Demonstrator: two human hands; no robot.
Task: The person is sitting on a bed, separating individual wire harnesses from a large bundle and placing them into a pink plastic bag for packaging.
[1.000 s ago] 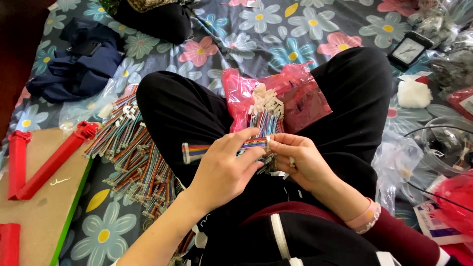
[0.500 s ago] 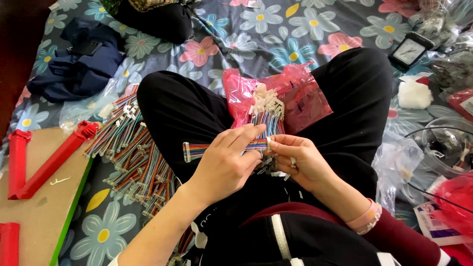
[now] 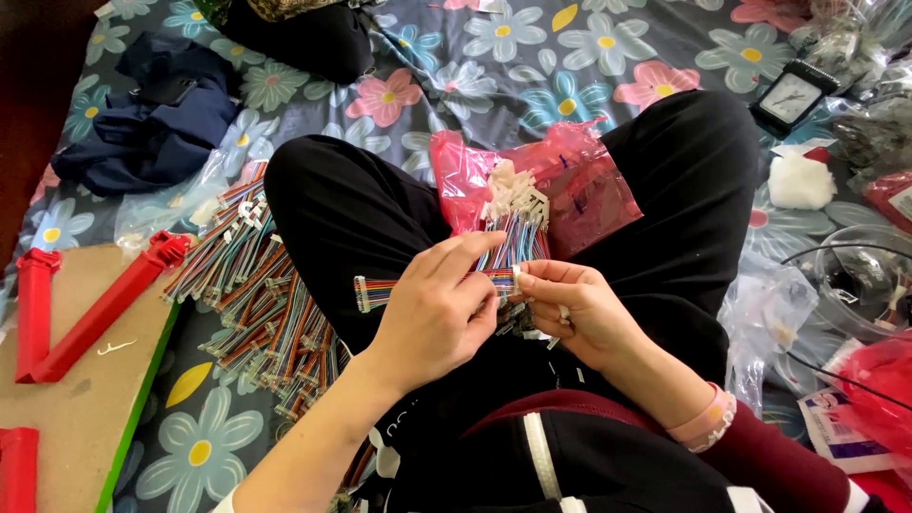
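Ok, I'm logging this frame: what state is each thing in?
Left hand: pinching the rainbow ribbon cable, held level.
Right hand: gripping the cable's other end.
Pink bag: open, crumpled on the lap.
Cable pile: loose, heaped beside the leg.
Clock: lying face up.

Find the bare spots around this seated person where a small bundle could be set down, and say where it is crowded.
Free: the flowered cloth between the dark blue garment and the pink bag, and the brown board below the red bars. Crowded: the cable pile at the left, and the clutter at the right.
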